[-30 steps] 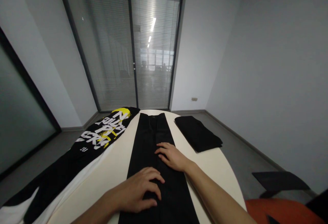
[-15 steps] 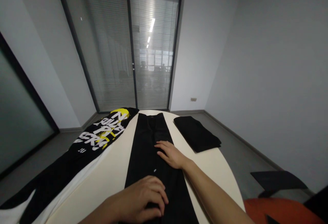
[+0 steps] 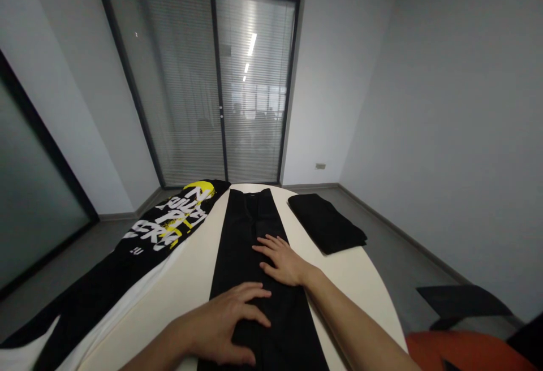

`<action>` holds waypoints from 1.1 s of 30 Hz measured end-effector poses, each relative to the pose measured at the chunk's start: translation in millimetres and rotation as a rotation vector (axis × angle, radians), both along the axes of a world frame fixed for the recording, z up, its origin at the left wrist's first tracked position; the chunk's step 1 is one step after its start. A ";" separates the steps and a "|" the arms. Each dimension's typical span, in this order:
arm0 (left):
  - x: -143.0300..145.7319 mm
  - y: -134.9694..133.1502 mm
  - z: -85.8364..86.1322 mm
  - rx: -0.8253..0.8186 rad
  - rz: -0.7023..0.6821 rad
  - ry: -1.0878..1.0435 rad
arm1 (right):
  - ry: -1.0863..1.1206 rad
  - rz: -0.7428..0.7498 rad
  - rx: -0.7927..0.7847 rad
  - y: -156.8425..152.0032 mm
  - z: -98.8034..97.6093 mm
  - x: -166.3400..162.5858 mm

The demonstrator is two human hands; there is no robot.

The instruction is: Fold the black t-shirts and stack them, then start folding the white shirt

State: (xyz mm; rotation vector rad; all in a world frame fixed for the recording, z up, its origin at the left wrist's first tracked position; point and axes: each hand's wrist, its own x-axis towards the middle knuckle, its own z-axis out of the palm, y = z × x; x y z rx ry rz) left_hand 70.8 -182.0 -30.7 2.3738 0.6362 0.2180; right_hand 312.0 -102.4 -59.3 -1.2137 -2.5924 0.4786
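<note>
A long black garment (image 3: 250, 229), folded lengthwise, lies stretched down the middle of a white oval table (image 3: 360, 272). My left hand (image 3: 227, 323) lies flat on its near part, fingers spread and open. Farther along the cloth my right hand (image 3: 282, 258) also rests flat, fingers apart, pressing the fabric. Neither hand holds anything.
A black garment with white and yellow lettering (image 3: 169, 221) lies along the table's left side, over white cloth (image 3: 25, 354). A folded black garment (image 3: 326, 221) sits at the right far side. An orange chair (image 3: 462, 351) stands at lower right. Glass doors with blinds (image 3: 216, 82) are ahead.
My left hand curled and slid back toward me, then came forward again and flattened its fingers on the cloth. My right hand stayed almost in place on the garment.
</note>
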 end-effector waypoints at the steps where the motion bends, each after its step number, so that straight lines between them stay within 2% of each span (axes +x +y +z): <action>1: -0.5 1.0 0.0 -0.002 0.002 -0.023 | 0.000 0.000 0.001 -1.0 0.8 -0.2; 3: -2.3 4.9 -0.4 0.036 0.046 -0.071 | 0.015 0.003 0.025 -3.3 4.7 0.7; 7: -16.8 22.8 -6.7 0.227 0.237 -0.076 | 0.050 -0.003 0.100 -8.9 21.0 6.9; 11: -38.3 44.4 -22.5 0.314 0.343 -0.078 | 0.035 0.075 0.006 -16.0 33.0 11.4; 14: -44.0 55.8 -33.6 0.390 0.406 -0.053 | 0.037 0.072 -0.007 -18.2 29.3 10.7; 17: -40.0 61.4 -36.9 0.504 0.589 -0.008 | 0.046 0.022 0.022 -15.0 18.3 9.2; 19: -36.5 61.5 -35.5 0.497 0.693 0.003 | 0.039 -0.004 0.031 -10.9 9.9 9.3; 21: -35.0 59.1 -34.0 0.460 0.701 -0.004 | 0.022 -0.034 0.033 -6.2 2.0 10.1; 24: -36.1 54.4 -35.2 0.452 0.598 -0.019 | -0.002 -0.104 0.069 -0.2 -5.8 10.2; 26: -37.0 53.6 -38.5 0.469 0.560 -0.016 | -0.007 -0.159 0.146 1.7 -5.1 8.3; 30: -37.3 60.2 -45.4 0.491 0.587 0.006 | 0.006 -0.189 0.274 -5.5 13.8 -0.3; 33: -38.0 66.9 -47.7 0.495 0.614 0.000 | 0.043 -0.014 0.123 -20.3 30.6 -8.1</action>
